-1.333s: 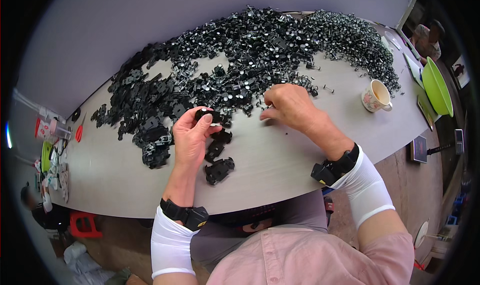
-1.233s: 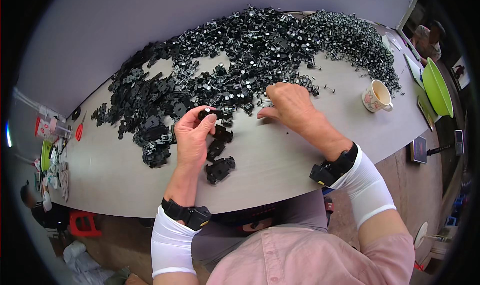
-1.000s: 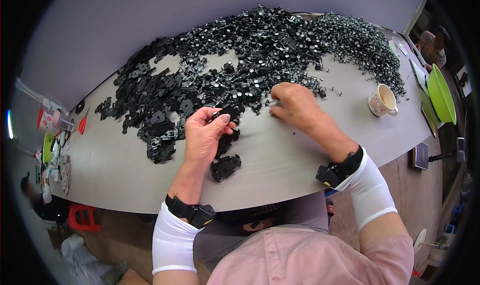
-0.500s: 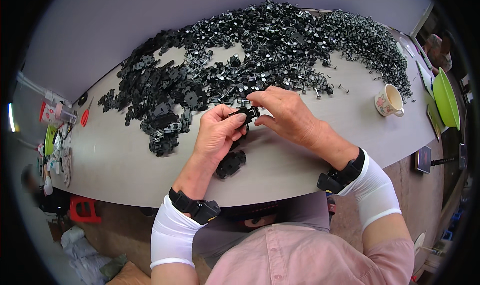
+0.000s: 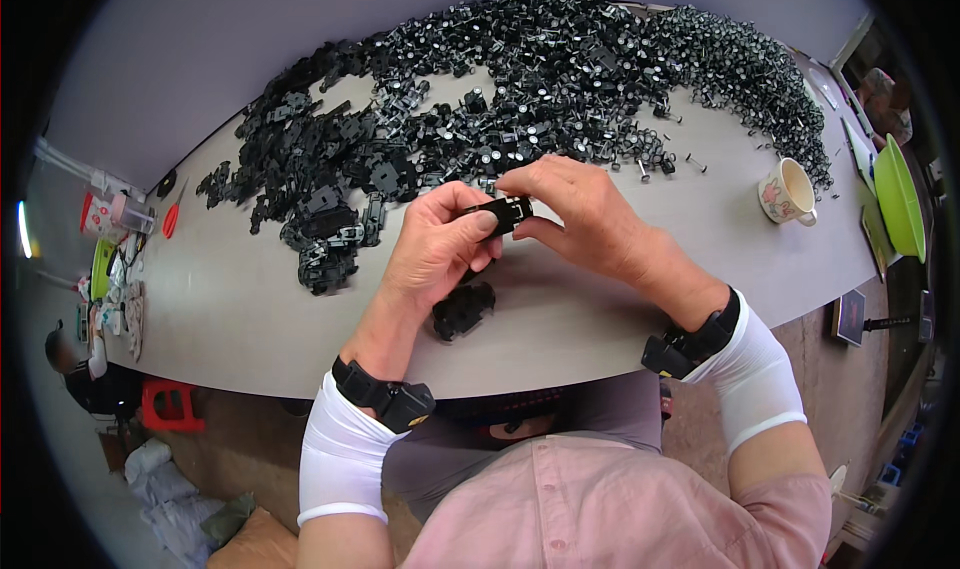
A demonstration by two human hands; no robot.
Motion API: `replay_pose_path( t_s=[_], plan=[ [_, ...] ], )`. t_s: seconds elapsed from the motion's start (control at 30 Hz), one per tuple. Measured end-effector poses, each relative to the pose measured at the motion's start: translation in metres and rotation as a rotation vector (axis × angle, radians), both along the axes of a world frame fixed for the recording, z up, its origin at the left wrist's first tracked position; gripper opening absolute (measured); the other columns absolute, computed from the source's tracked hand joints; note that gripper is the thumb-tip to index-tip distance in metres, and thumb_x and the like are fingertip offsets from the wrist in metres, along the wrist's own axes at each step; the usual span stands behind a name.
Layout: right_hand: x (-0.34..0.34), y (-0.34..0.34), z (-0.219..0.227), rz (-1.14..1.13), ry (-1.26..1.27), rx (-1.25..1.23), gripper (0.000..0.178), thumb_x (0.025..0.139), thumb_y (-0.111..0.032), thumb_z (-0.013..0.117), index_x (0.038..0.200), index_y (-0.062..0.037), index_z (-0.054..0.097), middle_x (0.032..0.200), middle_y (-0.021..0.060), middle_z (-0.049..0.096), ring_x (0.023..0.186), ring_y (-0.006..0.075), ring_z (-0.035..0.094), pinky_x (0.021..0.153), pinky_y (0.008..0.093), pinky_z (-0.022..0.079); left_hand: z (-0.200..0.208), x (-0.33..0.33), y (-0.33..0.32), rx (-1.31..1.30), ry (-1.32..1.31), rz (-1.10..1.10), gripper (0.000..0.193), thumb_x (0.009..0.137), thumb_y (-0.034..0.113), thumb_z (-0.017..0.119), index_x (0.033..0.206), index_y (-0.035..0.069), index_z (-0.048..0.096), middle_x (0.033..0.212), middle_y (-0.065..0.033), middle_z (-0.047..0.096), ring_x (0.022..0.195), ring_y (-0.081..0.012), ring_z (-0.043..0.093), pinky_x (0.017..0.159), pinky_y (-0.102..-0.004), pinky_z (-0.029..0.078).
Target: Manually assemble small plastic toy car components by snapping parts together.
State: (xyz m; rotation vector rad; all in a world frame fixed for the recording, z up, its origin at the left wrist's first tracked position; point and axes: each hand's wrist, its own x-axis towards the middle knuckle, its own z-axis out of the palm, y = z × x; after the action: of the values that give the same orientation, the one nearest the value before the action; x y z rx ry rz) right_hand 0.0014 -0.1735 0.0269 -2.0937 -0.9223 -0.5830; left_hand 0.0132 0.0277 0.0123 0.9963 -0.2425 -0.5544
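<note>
Close work, centre frame!

Left hand (image 5: 437, 246) pinches a black part (image 5: 506, 214) between thumb and fingers, mid-frame above the surface (image 5: 590, 314); right hand (image 5: 597, 221) curls at its right end, whether gripping I can't tell. Another black piece (image 5: 464, 311) lies just below.

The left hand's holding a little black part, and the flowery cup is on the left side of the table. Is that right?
The cup's side is wrong: the flowery cup stands on the table's right side, as the head view shows. The left hand does hold a little black part.

Left grip (image 5: 438, 244) holding black part (image 5: 510, 212), right grip (image 5: 592, 215) at its end
</note>
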Motion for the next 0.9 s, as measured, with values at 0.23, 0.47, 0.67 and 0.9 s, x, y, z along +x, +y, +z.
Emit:
replay_pose_path(
  t_s=[0.23,0.47,0.67,0.9],
  plan=[
    [-0.003,-0.014,-0.001,0.251,0.402,-0.391,0.031,0.064,-0.005,0.076,0.093,-0.0003,0.064,0.086,0.0120,0.057,0.083,0.0323,0.058,0.071,0.0413,0.048,0.017,0.005,0.035,0.697,-0.364,0.230,0.016,0.077,0.012,0.075,0.085,0.002,0.065,0.069,0.0004,0.061,0.060,-0.0038,0.053,0.050,-0.0194,0.042],
    [-0.001,-0.016,0.001,0.157,0.499,-0.392,0.031,0.067,-0.004,0.074,0.095,-0.0002,0.063,0.088,0.0116,0.057,0.078,0.0276,0.059,0.068,0.0357,0.049,0.019,-0.065,0.036,1.264,-0.909,0.045,0.038,0.060,0.017,0.080,0.091,0.002,0.064,0.083,-0.0119,0.055,0.077,-0.0327,0.058,0.066,-0.0416,0.048],
    [0.007,-0.025,0.002,0.240,0.564,-0.197,0.030,0.067,-0.006,0.073,0.095,-0.0010,0.064,0.084,0.0092,0.056,0.073,0.0203,0.057,0.063,0.0316,0.047,-0.001,-0.027,0.038,1.334,-0.948,0.289,0.034,0.066,0.013,0.077,0.094,0.000,0.065,0.084,-0.0133,0.057,0.075,-0.0334,0.059,0.065,-0.0408,0.048],
    [0.000,-0.024,0.007,0.310,0.641,-0.340,0.030,0.069,-0.008,0.073,0.097,0.0005,0.066,0.085,0.0096,0.059,0.074,0.0207,0.057,0.066,0.0312,0.047,0.006,-0.019,0.034,1.213,-0.898,0.423,0.028,0.066,0.003,0.076,0.091,-0.002,0.066,0.080,-0.0105,0.056,0.068,-0.0241,0.058,0.061,-0.0336,0.047]
  ],
)
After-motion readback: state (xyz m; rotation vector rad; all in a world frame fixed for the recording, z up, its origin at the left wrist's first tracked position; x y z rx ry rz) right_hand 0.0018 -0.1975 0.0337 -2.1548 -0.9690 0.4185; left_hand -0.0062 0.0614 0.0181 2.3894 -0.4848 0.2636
